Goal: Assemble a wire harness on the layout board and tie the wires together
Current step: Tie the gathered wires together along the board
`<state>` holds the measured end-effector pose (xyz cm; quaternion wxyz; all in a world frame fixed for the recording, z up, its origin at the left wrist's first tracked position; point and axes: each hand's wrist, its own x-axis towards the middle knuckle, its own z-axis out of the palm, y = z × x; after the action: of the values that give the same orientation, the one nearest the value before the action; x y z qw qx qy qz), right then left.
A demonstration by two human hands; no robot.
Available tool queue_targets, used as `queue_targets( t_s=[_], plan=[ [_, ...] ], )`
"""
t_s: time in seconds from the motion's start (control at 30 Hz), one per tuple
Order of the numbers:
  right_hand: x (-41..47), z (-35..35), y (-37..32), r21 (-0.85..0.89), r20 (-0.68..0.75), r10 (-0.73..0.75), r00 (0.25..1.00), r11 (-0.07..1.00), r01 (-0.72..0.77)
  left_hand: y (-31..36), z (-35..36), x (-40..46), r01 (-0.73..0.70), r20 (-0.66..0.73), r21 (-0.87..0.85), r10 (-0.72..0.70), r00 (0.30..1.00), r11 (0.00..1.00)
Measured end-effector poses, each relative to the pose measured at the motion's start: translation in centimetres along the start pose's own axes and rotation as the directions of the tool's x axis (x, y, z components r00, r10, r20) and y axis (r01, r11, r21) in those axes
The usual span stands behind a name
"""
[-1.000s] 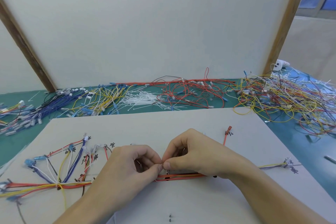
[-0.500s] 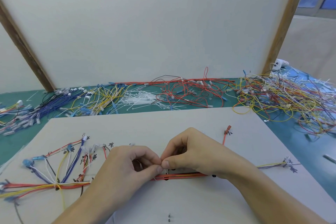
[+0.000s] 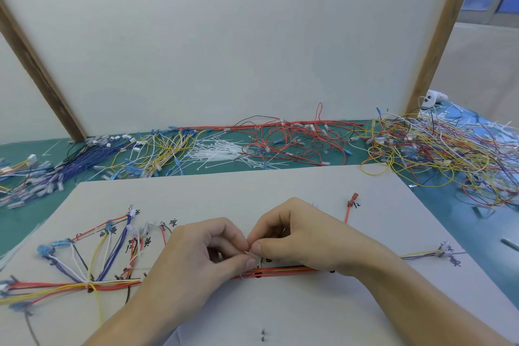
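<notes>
A: Hands?
B: Left hand (image 3: 196, 258) and right hand (image 3: 303, 239) meet fingertip to fingertip just above the harness (image 3: 278, 271). Both pinch something small and pale between thumb and forefinger; looks like a cable tie, too small to be sure.

A: Harness where?
B: Flat on the board (image 3: 252, 194), running left-right under the hands. Red trunk at centre, branches fan out left (image 3: 92, 255), a thin branch goes right (image 3: 421, 255).

A: Why pinch there?
B: My guess: closing a tie round the trunk, one hand feeding, the other steadying. Close grip keeps the wires bunched.

A: Stock?
B: Spare ties (image 3: 216, 152) and loose wires (image 3: 438, 146) lie beyond the board, in reach.
</notes>
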<state>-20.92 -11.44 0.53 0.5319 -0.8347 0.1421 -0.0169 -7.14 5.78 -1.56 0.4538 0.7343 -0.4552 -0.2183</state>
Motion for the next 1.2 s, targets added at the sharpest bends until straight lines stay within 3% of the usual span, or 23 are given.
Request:
queue_targets(
  t_s=[0.27,0.73,1.2],
  plan=[
    [0.08,0.23,-0.07,0.109,-0.056,-0.008,0.998,0.994,0.014,0.23,0.20,-0.11,0.031,-0.013,0.044,-0.030,0.999,0.999],
    [0.14,0.55,-0.12,0.124,-0.076,0.011,0.997,0.992,-0.001,0.54,0.57,-0.22,-0.074,-0.003,0.137,0.076,0.997,0.988],
    [0.22,0.84,-0.22,0.120,-0.122,-0.052,0.991,0.991,0.067,0.31,0.47,-0.07,-0.061,0.010,0.120,0.060,0.998,0.991]
  ],
)
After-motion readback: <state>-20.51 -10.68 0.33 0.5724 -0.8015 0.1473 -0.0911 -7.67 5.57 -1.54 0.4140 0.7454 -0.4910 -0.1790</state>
